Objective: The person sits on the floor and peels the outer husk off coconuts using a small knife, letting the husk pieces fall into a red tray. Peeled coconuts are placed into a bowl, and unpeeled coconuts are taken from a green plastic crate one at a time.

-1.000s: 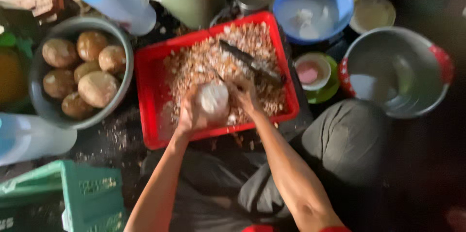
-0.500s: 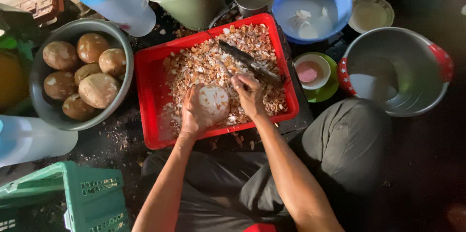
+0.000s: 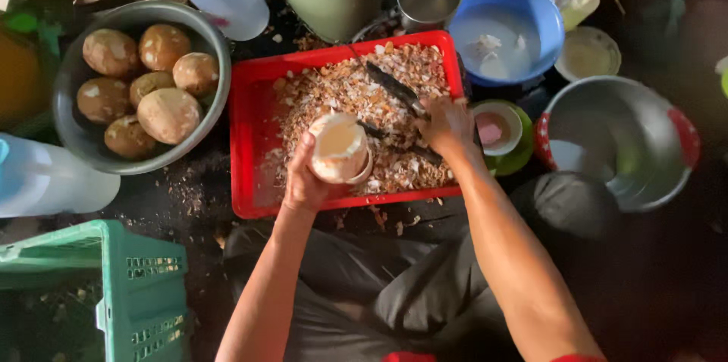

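A red rectangular plastic tray [image 3: 254, 142] of brown shell chips is lying centre. Over it, the left hand [image 3: 307, 180] is gripping a pale peeled coconut [image 3: 339, 148]; at three o'clock, the right hand [image 3: 447, 125] is clasping a dark knife [image 3: 394, 89].

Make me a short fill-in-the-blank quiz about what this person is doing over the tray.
1. The left hand holds a peeled, pale ____ over the tray.
2. The shavings lie in a ____ plastic tray.
3. The right hand grips a dark ____.
4. The brown unpeeled coconuts sit in a grey ____.

Missing words: coconut; red; knife; bowl
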